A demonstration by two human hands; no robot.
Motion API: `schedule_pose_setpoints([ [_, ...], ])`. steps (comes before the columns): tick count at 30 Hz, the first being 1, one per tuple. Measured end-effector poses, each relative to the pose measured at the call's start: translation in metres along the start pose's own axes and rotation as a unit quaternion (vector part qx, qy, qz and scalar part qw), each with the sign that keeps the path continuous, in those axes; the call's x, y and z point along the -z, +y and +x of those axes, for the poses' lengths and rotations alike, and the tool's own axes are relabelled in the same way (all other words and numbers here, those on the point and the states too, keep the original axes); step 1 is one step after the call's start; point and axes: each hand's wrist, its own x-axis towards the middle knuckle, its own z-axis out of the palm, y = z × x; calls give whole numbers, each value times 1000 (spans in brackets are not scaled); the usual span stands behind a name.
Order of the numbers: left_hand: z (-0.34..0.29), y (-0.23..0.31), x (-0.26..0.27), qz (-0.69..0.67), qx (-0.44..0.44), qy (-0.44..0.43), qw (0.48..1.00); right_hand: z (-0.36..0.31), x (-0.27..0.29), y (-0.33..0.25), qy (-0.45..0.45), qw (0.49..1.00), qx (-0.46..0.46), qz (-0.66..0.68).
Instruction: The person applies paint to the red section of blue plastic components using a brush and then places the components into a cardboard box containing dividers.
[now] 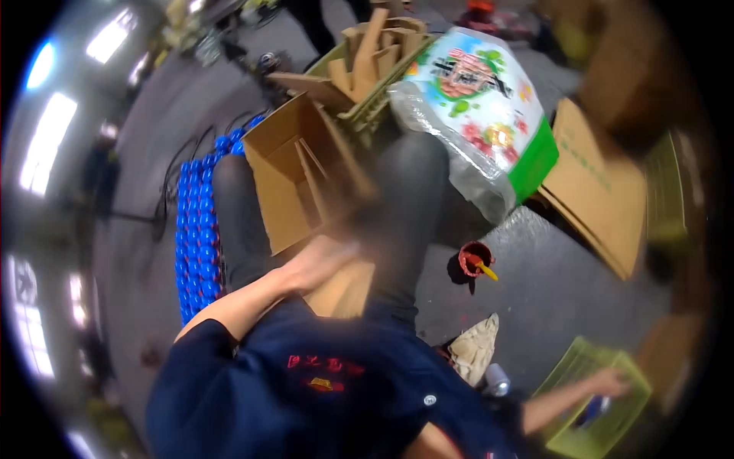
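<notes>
An open brown cardboard box (287,183) sits between my knees, tilted, with a cardboard divider (312,183) inside. My left hand (319,264) grips the box at its near edge, above a flap (348,291); its fingertips are blurred. Far out to the lower right, my right hand (608,382) reaches into a yellow-green plastic basket (562,375). Just below its fingers is a small blue and dark object (592,411), too blurred to name. Whether the right hand holds it does not show.
Blue ribbed bead-like matting (199,237) lies beside my left leg. Ahead stands a crate (382,88) of cardboard pieces, beside a printed plastic bag (489,115). To the right are a red pot with a yellow handle (475,258), flattened cardboard (600,191), a pale cloth (475,348) and a can (497,379).
</notes>
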Motion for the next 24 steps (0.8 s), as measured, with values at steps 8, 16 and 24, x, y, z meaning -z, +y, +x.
schedule_pose_setpoints([
  [8,-40,-79,39,-148,-63,123,979,-190,269,-519,-252,597,81,757],
  [16,-135,-188,155,-383,-13,552,741,-147,348,-672,-197,411,6,890],
  [24,-82,-468,243,-530,188,534,632,-369,418,-682,-630,274,502,525],
])
